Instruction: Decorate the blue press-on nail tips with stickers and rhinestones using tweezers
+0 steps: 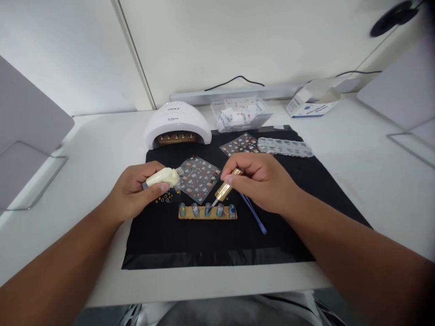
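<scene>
Bare forearms (343, 235) come in low from both sides of my view and reach over the near edge of the white table (360, 158) to a black mat (217, 237). My left hand (136, 194) is curled closed around a cream bottle (161, 177), thumb along its near side, just above a clear sheet with hearts (166, 197). My right hand (261, 179) pinches the gold handle of a brush (223, 191) between thumb and fingertips, with the bristle end angled down and to the left.

Five decorated nail tips (195, 210) stand in a row along a tan strip (201, 213) on the mat, between my hands and a little nearer to me. The brush end meets the middle nail tip (207, 208), or sits so close that I can't see a gap. I judge the step in hand to be brushing that nail tip. From here, the move calls for a light, steady stroke, clear of the neighbouring tips, with the bottle held level.

Beyond the strip lies a patterned sticker sheet (200, 179); a purple stick (256, 215) rests to the right of the strip. Farther back, a white lamp (180, 118) stands at the mat's far left corner.
</scene>
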Motion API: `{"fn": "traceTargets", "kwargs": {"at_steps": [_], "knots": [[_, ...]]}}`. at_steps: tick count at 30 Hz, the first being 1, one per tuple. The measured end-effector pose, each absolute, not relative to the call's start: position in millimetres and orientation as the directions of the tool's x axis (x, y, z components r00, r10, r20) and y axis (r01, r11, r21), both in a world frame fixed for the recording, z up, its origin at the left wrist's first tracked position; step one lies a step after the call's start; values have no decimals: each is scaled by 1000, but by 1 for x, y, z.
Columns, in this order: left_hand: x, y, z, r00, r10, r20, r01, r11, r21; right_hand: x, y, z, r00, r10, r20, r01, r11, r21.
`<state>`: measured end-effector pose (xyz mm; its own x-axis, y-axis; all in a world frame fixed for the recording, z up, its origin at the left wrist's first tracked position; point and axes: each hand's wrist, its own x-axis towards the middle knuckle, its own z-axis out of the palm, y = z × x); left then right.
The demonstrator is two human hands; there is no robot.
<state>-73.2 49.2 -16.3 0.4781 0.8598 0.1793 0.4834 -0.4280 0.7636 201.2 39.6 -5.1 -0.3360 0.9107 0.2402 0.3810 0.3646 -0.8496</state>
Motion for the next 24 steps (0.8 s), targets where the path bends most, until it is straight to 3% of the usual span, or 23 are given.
{"fn": "traceTargets", "kwargs": {"at_steps": [2, 5, 10, 15, 20, 24], "knots": [[-74, 49, -16, 481, 856, 188, 480, -438, 760, 202, 40, -5, -386, 897, 215, 392, 370, -842], [-74, 50, -16, 482, 855, 190, 487, -442, 753, 204, 44, -8, -324, 917, 232, 425, 360, -830], [-73, 49, -17, 483, 849, 213, 479, -461, 747, 205, 46, -13, -318, 922, 222, 330, 327, -885], [-72, 49, -16, 470, 855, 219, 482, -456, 748, 204, 46, -13, -312, 924, 221, 430, 345, -835], [-72, 48, -16, 455, 867, 202, 496, -435, 752, 204, 44, -12, -333, 919, 210, 314, 318, -895], [-72, 48, -17, 465, 857, 222, 475, -454, 754, 204, 44, -11, -314, 925, 215, 426, 339, -839]]}}
